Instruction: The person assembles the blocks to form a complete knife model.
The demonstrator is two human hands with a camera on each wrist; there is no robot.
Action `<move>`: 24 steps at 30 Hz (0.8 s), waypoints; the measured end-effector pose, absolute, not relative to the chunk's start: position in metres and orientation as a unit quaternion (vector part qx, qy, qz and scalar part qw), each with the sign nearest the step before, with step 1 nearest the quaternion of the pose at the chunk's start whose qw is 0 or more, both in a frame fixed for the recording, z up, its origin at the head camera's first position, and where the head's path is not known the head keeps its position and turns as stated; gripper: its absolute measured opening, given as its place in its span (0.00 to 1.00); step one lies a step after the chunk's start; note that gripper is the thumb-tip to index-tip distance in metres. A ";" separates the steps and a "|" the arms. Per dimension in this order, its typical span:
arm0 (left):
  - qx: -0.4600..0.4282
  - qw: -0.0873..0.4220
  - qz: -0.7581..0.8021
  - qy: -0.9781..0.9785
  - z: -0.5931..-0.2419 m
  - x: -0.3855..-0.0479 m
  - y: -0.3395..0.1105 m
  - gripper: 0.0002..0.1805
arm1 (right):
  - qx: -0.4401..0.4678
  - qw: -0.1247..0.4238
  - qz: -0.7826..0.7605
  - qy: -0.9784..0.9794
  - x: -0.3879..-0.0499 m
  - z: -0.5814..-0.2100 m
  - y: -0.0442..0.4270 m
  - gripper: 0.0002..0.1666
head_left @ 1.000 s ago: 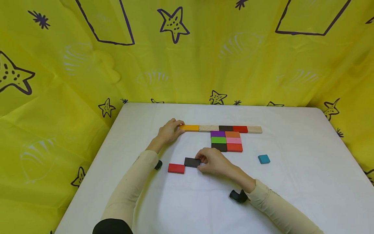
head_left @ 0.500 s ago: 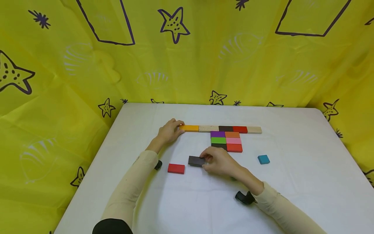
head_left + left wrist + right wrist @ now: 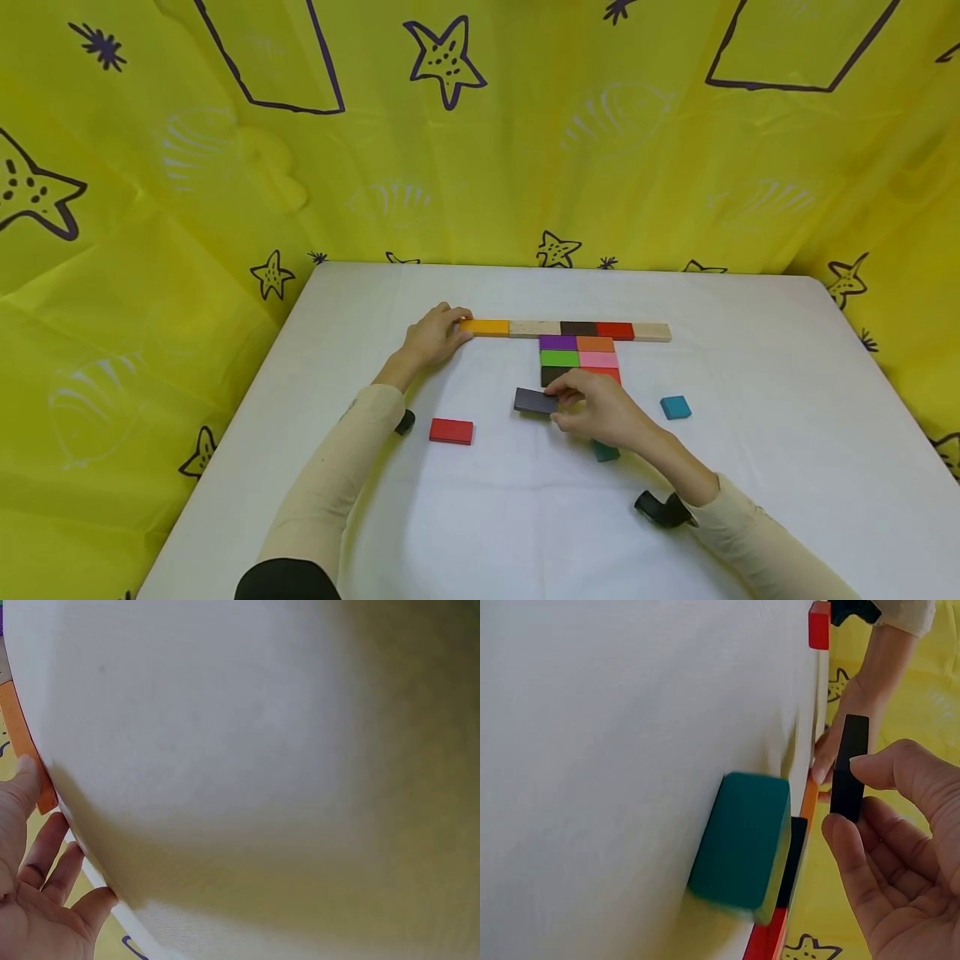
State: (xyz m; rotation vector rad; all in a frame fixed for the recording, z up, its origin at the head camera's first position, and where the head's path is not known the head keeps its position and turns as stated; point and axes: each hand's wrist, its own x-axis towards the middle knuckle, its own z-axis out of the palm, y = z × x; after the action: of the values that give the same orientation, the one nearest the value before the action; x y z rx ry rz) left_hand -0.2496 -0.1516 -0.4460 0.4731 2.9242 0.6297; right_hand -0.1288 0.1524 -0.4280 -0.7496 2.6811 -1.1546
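Note:
My right hand [image 3: 600,408] pinches a black rectangular block [image 3: 534,402] by its right end, thumb and fingertips on opposite sides. In the right wrist view the black block [image 3: 850,769] is held clear of the table. My left hand [image 3: 435,333] holds the left end of an orange-yellow block [image 3: 487,327], the leftmost in a long row. Its thumb lies against the same orange block [image 3: 22,739] in the left wrist view. Below the row sits a two-column stack of flat blocks, among them a green block [image 3: 559,357] and a pink block [image 3: 598,360].
A red block [image 3: 451,431] lies alone at the left front. The right forearm partly covers a teal block [image 3: 604,451], and a blue block [image 3: 676,407] lies farther right. Everything rests on a white-covered table [image 3: 750,467] before a yellow patterned curtain [image 3: 495,150].
My right hand has lifted the black block away from beside the red one and carried it right and slightly back, uncovering the teal block. The left hand stays put.

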 end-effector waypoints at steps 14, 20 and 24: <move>0.151 0.059 0.211 0.964 -0.447 -0.250 -0.153 0.20 | -0.272 0.046 -0.360 0.891 -0.130 -0.419 0.178 0.17; 0.152 0.060 0.213 0.963 -0.448 -0.251 -0.153 0.20 | -0.265 0.037 -0.357 0.895 -0.128 -0.419 0.187 0.17; 0.152 0.059 0.212 0.963 -0.448 -0.251 -0.152 0.20 | -0.257 0.020 -0.360 0.897 -0.127 -0.419 0.196 0.19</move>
State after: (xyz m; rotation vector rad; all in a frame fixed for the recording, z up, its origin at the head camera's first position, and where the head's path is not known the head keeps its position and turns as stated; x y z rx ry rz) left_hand -0.2510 -0.1522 -0.4482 0.4613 2.9183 0.6433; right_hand -0.1268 0.1961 -0.4190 -0.7958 2.7820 -1.1170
